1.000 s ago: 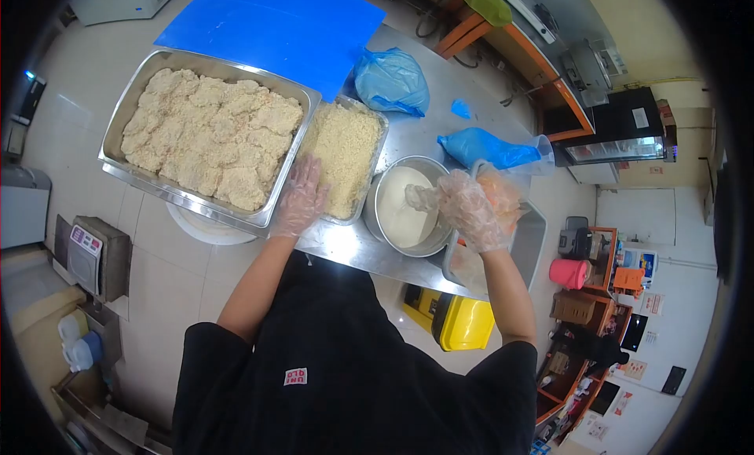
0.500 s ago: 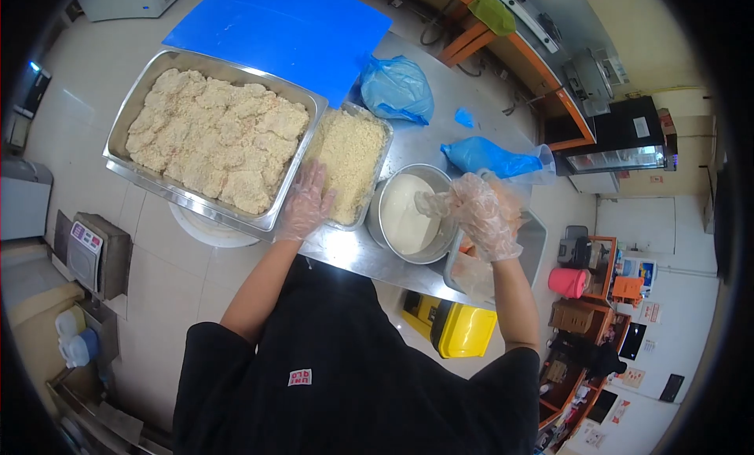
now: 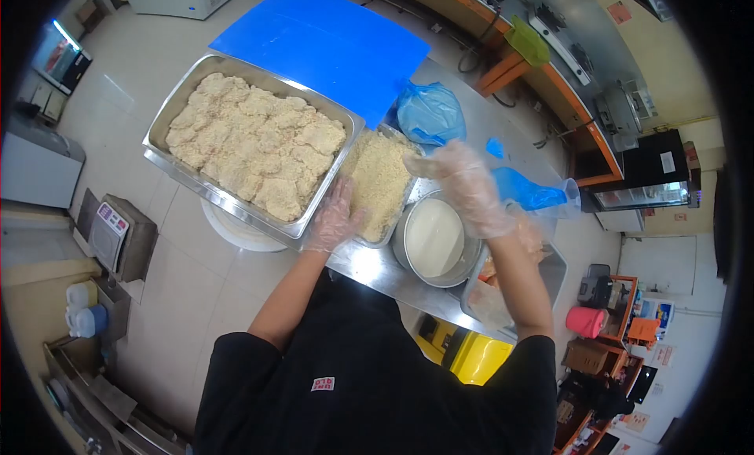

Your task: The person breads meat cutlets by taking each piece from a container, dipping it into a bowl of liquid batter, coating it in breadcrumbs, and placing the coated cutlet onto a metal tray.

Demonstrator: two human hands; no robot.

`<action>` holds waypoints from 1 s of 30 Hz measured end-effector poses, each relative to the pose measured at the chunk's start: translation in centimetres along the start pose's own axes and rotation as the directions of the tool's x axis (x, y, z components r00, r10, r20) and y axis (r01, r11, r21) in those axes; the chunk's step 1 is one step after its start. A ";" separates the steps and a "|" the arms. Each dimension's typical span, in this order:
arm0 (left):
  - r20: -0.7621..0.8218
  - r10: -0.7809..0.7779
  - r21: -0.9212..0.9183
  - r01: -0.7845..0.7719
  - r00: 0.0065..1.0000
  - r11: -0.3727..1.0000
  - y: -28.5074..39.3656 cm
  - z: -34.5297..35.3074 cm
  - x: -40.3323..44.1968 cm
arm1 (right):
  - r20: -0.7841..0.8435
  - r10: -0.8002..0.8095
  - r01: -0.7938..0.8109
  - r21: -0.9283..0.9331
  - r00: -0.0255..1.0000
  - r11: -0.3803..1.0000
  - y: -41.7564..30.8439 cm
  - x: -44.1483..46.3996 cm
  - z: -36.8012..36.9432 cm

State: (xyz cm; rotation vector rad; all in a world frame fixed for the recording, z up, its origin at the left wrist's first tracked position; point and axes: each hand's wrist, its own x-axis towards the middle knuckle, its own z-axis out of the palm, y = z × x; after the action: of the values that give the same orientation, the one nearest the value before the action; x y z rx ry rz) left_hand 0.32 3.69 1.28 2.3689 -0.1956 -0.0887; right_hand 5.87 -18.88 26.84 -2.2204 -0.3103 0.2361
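My gloved left hand [image 3: 333, 219], its fingers spread, rests at the near left edge of the crumb tray [image 3: 378, 180]. In my gloved right hand [image 3: 469, 190] is a pale batter-coated piece [image 3: 422, 165], slightly blurred, above the right side of that tray. Below this hand stands a round metal pot [image 3: 402, 249] of white batter [image 3: 434, 237]. Left of the crumbs, a deep steel pan [image 3: 184, 171] holds several crumb-coated pieces [image 3: 255, 145]. Under my right forearm is a grey tub [image 3: 559, 270] with orange-pink pieces and clear plastic, partly hidden.
A blue board [image 3: 322, 43] lies beyond the steel pan. Two blue plastic bags [image 3: 430, 113] [image 3: 530, 190] and a blue scrap [image 3: 494, 147] lie on the metal table [image 3: 369, 268]. A yellow bin [image 3: 481, 359] stands below the near edge. A scale [image 3: 107, 233] is at left.
My right hand has moved from over the pot up and left to the crumb tray with the coated piece. My left hand stays beside the crumbs. The whole view has shifted.
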 end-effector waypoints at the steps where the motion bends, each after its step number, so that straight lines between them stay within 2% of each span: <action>1: 0.015 -0.036 -0.005 0.036 0.999 0.999 0.3 -0.3 -0.1 | 0.129 -0.149 0.197 -0.636 0.980 0.746 2.0 0.8 1.6; 2: 0.059 -0.078 -0.030 0.080 0.995 0.996 0.4 -0.5 0.1 | 0.155 -0.288 0.311 -0.696 0.945 0.646 5.7 1.0 4.6; 4: 0.028 -0.102 -0.036 0.103 0.994 0.994 0.3 0.2 0.2 | 0.149 -0.340 0.353 -0.643 0.928 0.680 8.2 -0.3 6.8; 6: 0.013 -0.124 -0.016 0.124 0.992 0.992 0.2 0.3 0.7 | 0.114 -0.171 0.202 -0.373 0.979 0.906 7.0 -3.0 6.4; 9: 0.066 -0.199 0.028 0.197 0.978 0.980 0.8 0.6 0.7 | -0.057 -0.190 0.148 -0.426 0.980 0.893 7.7 -7.9 0.3; 11: 0.129 -0.281 0.059 0.275 0.951 0.959 2.7 -0.5 1.5 | -0.211 0.058 -0.145 -0.422 0.976 0.895 6.0 -11.7 -5.1; 13: 0.092 -0.245 0.116 0.234 0.965 0.965 2.4 0.6 2.4 | -0.373 0.109 -0.246 -0.343 0.921 0.907 8.0 -15.6 -9.3; 15: 0.104 -0.230 0.151 0.213 0.968 0.965 3.2 0.6 2.5 | -0.497 0.239 -0.374 -0.191 0.834 0.908 7.9 -19.3 -11.9; 16: 0.185 -0.339 0.200 0.302 0.922 0.932 4.5 0.1 2.9 | -0.537 0.251 -0.375 -0.134 0.806 0.917 9.2 -21.1 -12.4; 18: 0.156 -0.276 0.355 0.207 0.948 0.912 5.7 0.3 1.6 | -0.614 0.271 -0.357 -0.020 0.742 0.934 11.6 -24.4 -13.2; 19: 0.139 -0.241 0.430 0.160 0.961 0.889 6.1 0.4 1.4 | -0.619 0.337 -0.394 0.049 0.709 0.918 12.6 -25.8 -13.5; 21: 0.160 -0.330 0.506 0.210 0.930 0.837 6.6 0.9 1.5 | -0.605 0.462 -0.453 0.180 0.649 0.873 13.8 -27.8 -13.6; 22: 0.164 -0.377 0.541 0.236 0.912 0.807 6.6 1.0 1.6 | -0.570 0.484 -0.453 0.210 0.663 0.867 13.8 -28.1 -13.7; 25: 0.130 -0.414 0.476 0.309 0.901 0.823 4.0 2.8 2.1 | -0.545 0.483 -0.402 0.270 0.685 0.875 16.0 -28.7 -12.3; 27: 0.071 -0.270 0.379 0.224 0.960 0.898 -0.2 4.9 2.0 | -0.500 0.506 -0.443 0.248 0.703 0.861 14.6 -27.5 -11.5; 28: 0.039 -0.197 0.333 0.174 0.980 0.927 0.3 4.3 2.1 | -0.476 0.519 -0.465 0.236 0.710 0.853 14.1 -27.2 -11.1; 30: 0.149 -0.365 0.325 0.303 0.919 0.896 1.2 3.4 3.6 | -0.496 0.506 -0.455 0.230 0.706 0.860 14.8 -27.4 -10.6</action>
State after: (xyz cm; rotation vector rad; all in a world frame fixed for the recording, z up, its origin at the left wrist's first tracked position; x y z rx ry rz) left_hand 3.28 -0.09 -0.39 2.6718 0.1167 -0.5074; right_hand -15.24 -43.93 23.34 -2.1307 0.5997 -0.1128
